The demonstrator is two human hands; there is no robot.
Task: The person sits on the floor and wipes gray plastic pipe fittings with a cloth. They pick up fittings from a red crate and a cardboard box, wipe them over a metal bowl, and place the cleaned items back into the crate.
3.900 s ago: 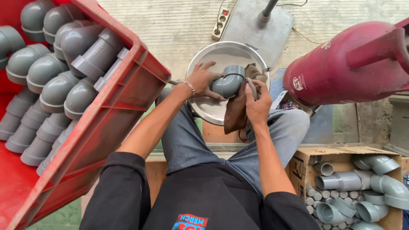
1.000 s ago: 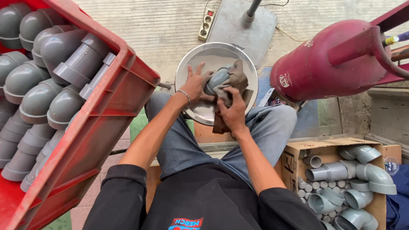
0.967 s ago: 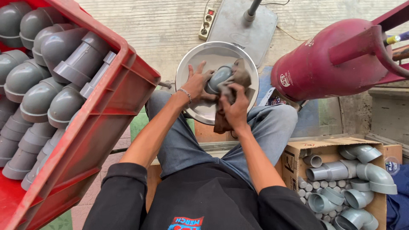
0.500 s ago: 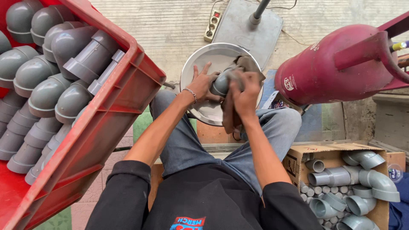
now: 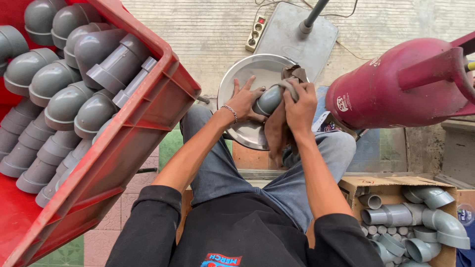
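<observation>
Grey plastic is what we are handling: a grey pipe elbow (image 5: 268, 100), sitting just above the middle of the frame over a round metal basin (image 5: 247, 74). We are steadying it with our left hand (image 5: 245, 101), fingers spread fairly wide, palm and thumb cupping the fitting's left side, a thin bracelet (image 5: 228, 111) showing at the wrist. Our right hand (image 5: 300, 105) is curling tightly round the elbow's right end, pressing a brown cloth (image 5: 277, 131) against it; the loose end of the cloth is hanging down over our knee.

We are sitting with the basin resting past our jeans-clad knees (image 5: 321, 148). Filling the left of the frame, a red plastic crate (image 5: 133, 148) is tilting toward us, packed with rows of grey pipe fittings (image 5: 64, 99), and it is crowding close to our left forearm. At the upper right a dark red gas cylinder (image 5: 391, 89) is lying on its side just beside our right hand, carrying a small round white label (image 5: 342, 104) on the end nearest us. In the lower right corner an open cardboard box (image 5: 356, 188) is holding more grey elbows and short pipe pieces (image 5: 420, 222). At the top centre a flat grey stand base (image 5: 292, 32) with a pole is sitting on the pale floor, and a white power strip (image 5: 256, 33) is lying just left of it.
</observation>
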